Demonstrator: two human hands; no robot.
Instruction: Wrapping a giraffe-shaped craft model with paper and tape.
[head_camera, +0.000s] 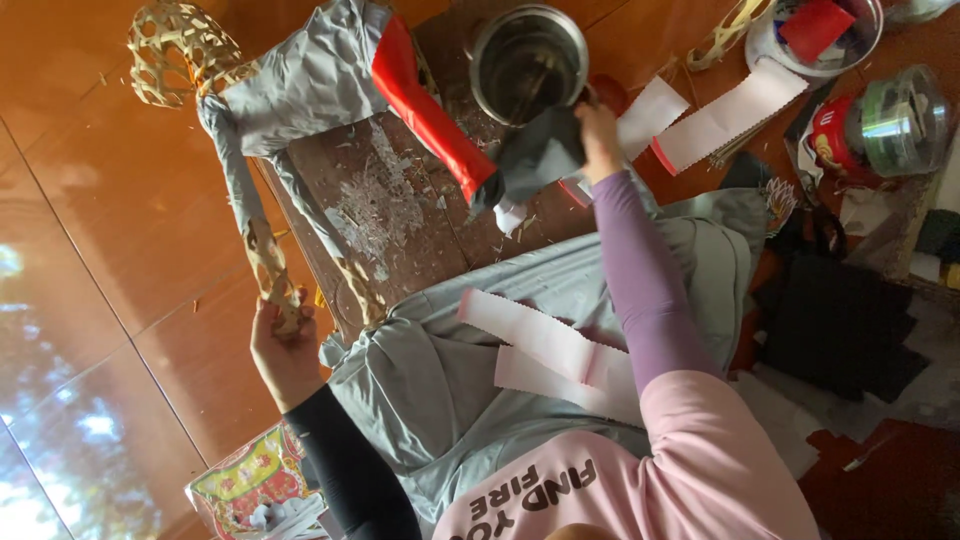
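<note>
My left hand (285, 345) grips the thin lower leg of a figure built on a woven bamboo frame, its bare head (180, 50) at the top left. Crinkled grey paper (310, 80) covers the body and one leg. A red paper limb (430, 115) slants down to a dark grey paper piece (535, 155). My right hand (598, 130) is closed on that dark grey piece, right beside a metal pot (528, 62) with a stick inside. The figure lies across a scuffed wooden board (400, 210).
White paper strips with pink edges lie on my lap (545, 345) and on the floor (730, 110). At the right stand a clear plastic jar (900, 120), a white bowl (815, 30) and black cloth (840, 320). A colourful packet (255, 485) sits at the bottom left.
</note>
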